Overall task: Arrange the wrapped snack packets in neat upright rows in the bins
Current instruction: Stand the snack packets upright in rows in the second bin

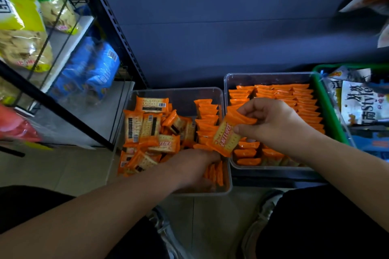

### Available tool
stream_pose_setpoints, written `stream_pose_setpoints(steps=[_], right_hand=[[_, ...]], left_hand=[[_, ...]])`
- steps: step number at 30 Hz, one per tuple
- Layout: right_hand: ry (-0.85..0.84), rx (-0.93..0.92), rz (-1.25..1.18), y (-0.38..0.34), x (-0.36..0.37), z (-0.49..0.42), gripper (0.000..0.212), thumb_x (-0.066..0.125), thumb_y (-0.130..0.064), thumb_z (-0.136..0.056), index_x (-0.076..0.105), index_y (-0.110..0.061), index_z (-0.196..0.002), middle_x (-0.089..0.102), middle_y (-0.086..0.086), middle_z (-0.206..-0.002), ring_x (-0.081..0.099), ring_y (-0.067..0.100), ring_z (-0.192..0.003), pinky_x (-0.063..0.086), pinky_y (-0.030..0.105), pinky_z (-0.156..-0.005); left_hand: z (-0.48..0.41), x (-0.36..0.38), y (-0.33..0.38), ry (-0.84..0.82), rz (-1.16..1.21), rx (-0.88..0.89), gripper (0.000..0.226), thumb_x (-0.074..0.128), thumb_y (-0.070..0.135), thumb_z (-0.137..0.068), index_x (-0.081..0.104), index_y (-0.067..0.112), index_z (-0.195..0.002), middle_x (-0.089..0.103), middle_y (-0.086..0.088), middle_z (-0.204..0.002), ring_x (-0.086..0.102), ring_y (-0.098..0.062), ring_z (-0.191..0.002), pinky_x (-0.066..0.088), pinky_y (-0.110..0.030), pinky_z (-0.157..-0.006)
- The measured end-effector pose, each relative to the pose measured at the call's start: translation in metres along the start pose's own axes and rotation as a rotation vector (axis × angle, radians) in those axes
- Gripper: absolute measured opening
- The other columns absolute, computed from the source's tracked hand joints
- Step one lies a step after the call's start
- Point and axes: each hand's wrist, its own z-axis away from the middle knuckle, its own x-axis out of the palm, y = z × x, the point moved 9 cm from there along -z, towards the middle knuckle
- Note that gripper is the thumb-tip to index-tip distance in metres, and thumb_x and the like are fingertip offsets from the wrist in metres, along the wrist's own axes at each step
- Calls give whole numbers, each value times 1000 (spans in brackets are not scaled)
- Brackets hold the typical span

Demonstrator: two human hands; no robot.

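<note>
Left hand point(195, 169) down in near right corner of left bin point(176, 90), fingers buried among upright packets point(214, 172); grip cannot be told. Right hand point(273, 122) pinches one packet point(227, 135), tilted, above gap between bins. Loose pile point(147, 128) fills left bin's left half. Right bin point(267, 74) holds upright rows point(294, 99).

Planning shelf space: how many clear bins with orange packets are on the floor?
2. The left bin, half loose pile, half rows; the right bin beside it, filled with rows.

Head camera, looking steeply down, close over floor bins point(227, 82).
</note>
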Motion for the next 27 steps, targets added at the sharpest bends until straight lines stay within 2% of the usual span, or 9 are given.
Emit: stream_pose_setpoints(steps=[4,7,10,13,17,19,21,23,27], right_hand=[[27,29,-26,4,-6,4,24,86,-17,-82,71,-30,-96,77,-9,-92,76,12,-82,65,44,-78],[39,42,-26,8,-9,5,25,86,-16,-82,71,-29,-97,77,-7,-96,76,13,-86,65,45,-80],[34,50,-12,11,-10,7,26,86,-16,-82,71,-28,-100,77,-6,-98,76,14,-85,65,42,-79],[25,73,1,19,-10,7,28,86,-17,-82,71,-27,-102,77,-4,-101,77,16,-84,66,43,-78],[8,102,-54,28,-10,9,27,87,-14,-81,72,-25,-101,79,-3,-96,78,15,-84,65,45,-79],[3,115,-108,30,-9,9,26,86,-11,-81,72,-23,-100,80,-3,-95,78,15,-84,65,45,-80],[-2,123,-138,31,-7,9,26,86,-10,-82,72,-22,-100,79,-2,-96,78,16,-85,65,46,-80],[-12,127,-136,30,-5,9,26,86,-11,-82,72,-22,-101,79,-2,-98,78,15,-86,66,44,-79],[-23,114,-123,24,-2,9,25,85,-13,-83,71,-22,-102,77,-2,-101,77,14,-87,66,39,-76]], left_hand=[[-11,4,1,7,-51,11,83,85,46,-80,40,31,-148,58,-3,-144,58,-29,-127,52,-40,-97],[-11,8,-9,36,77,-21,81,85,37,-83,40,31,-150,55,0,-147,56,-25,-131,50,-38,-101],[-12,3,-8,94,169,44,80,82,25,-85,40,32,-153,51,2,-153,51,-23,-137,46,-35,-107],[-8,10,-9,105,123,75,70,78,23,-88,45,31,-149,50,4,-151,53,-23,-134,49,-41,-105],[-1,13,-2,141,10,240,47,67,21,-92,60,23,-138,52,-1,-143,58,-28,-125,54,-46,-95],[1,15,1,148,-62,302,38,57,29,-97,66,20,-133,56,-4,-140,61,-30,-120,57,-48,-88],[2,16,2,140,-132,298,46,49,47,-98,66,21,-132,57,-2,-138,63,-29,-117,58,-47,-84],[-1,15,-1,85,-217,243,56,53,59,-95,62,25,-137,55,2,-143,62,-28,-118,57,-46,-86],[-9,16,3,38,-316,199,74,72,53,-89,46,22,-151,50,-4,-151,58,-33,-127,56,-47,-90]])
